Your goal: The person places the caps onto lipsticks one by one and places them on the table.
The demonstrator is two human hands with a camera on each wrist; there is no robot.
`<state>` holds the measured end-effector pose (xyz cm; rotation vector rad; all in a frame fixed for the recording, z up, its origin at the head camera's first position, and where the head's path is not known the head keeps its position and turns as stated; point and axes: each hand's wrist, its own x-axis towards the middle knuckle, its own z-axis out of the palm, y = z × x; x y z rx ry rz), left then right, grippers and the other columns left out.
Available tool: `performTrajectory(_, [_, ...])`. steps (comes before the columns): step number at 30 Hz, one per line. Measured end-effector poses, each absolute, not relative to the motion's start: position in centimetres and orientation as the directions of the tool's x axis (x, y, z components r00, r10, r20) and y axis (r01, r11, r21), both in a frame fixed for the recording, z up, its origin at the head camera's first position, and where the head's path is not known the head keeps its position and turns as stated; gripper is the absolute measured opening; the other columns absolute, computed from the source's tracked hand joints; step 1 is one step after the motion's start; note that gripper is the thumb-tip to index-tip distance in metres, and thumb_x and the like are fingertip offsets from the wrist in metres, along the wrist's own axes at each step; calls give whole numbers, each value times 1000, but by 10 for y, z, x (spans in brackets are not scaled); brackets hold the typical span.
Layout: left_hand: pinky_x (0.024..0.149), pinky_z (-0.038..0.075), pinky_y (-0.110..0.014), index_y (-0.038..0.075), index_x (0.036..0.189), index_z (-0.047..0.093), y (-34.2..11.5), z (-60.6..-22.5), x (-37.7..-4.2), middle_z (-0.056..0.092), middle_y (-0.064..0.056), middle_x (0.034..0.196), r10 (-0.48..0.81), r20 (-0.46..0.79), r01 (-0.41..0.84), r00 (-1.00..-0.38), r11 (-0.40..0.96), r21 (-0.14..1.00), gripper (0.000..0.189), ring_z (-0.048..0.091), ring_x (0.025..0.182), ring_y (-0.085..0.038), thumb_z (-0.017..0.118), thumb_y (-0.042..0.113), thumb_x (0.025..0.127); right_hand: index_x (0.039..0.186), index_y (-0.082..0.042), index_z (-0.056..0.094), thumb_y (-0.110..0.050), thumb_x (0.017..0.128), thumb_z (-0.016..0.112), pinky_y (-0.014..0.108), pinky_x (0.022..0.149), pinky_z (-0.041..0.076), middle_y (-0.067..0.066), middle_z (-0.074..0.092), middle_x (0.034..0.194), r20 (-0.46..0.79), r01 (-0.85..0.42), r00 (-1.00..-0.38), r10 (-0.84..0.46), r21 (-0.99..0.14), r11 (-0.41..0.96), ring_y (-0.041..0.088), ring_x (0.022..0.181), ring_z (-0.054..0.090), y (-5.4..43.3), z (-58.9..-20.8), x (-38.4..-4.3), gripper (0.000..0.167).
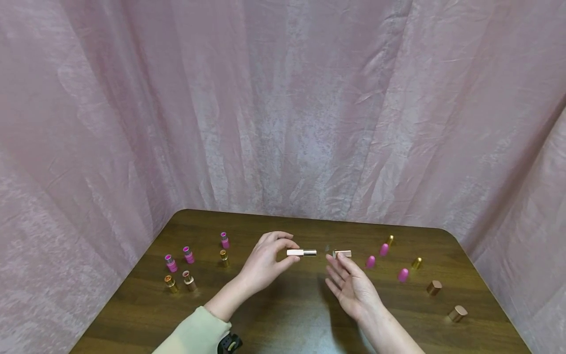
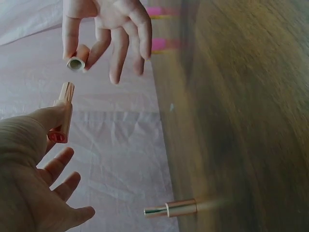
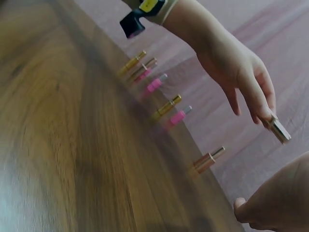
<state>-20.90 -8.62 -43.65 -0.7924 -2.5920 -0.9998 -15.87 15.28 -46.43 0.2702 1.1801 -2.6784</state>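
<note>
My left hand [image 1: 267, 259] pinches a shiny pale rose-gold lipstick tube [image 1: 295, 252] above the table. The tube lies level in the head view, its narrower metal neck pointing right. Its cap [image 1: 347, 253], also pale rose gold, is pinched between thumb and finger of my right hand [image 1: 357, 293], whose other fingers are spread. A gap separates cap and neck. In the left wrist view the cap's open end [image 2: 76, 63] faces the tube [image 2: 62, 121]. On the table, another rose-gold lipstick tube [image 2: 182, 208] stands near my left hand.
Uncapped lipstick tubes stand at the left: several pink [image 1: 188, 255], gold [image 1: 171, 285] and rose gold [image 1: 189, 282]. Caps are spread at the right: pink [image 1: 403, 275], gold [image 1: 417, 263] and copper-coloured [image 1: 458, 313]. A pink curtain [image 1: 300, 113] hangs behind the wooden table [image 1: 283, 324].
</note>
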Motion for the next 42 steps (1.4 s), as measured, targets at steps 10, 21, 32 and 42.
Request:
performTrajectory(10, [112, 35, -54, 27, 105, 74, -71, -437, -214, 62, -1, 133, 413, 420, 588, -808, 610, 531, 16, 49, 132, -26, 78, 35, 92, 104, -27, 65, -29, 105, 59, 53, 123, 14, -4, 70, 113, -281, 270, -954, -102, -667, -695, 36, 152, 14, 132, -461, -162, 6])
performTrajectory(21, [122, 18, -54, 22, 108, 74, -66, -440, -216, 63, -3, 133, 393, 393, 555, -832, 578, 598, 19, 50, 131, -27, 79, 30, 92, 110, -25, 61, -28, 104, 60, 54, 123, 13, -2, 68, 117, -264, 259, -959, -104, -665, -701, 37, 154, 11, 124, -464, -164, 6])
performTrajectory(32, [108, 40, -51, 24, 107, 74, -62, -440, -211, 61, 1, 135, 395, 367, 538, -842, 568, 623, 18, 48, 133, -24, 80, 28, 91, 137, -9, 41, -32, 104, 59, 53, 124, 12, 26, 23, 163, -264, 282, -956, -127, -713, -642, 38, 154, 10, 120, -467, -165, 44])
performTrajectory(42, [108, 41, -49, 23, 107, 74, -57, -442, -210, 61, 2, 135, 405, 367, 545, -837, 570, 614, 21, 47, 133, -23, 82, 28, 89, 141, -6, 40, -35, 104, 59, 54, 123, 14, 28, 20, 164, -295, 301, -948, -117, -718, -628, 39, 154, 13, 114, -469, -164, 51])
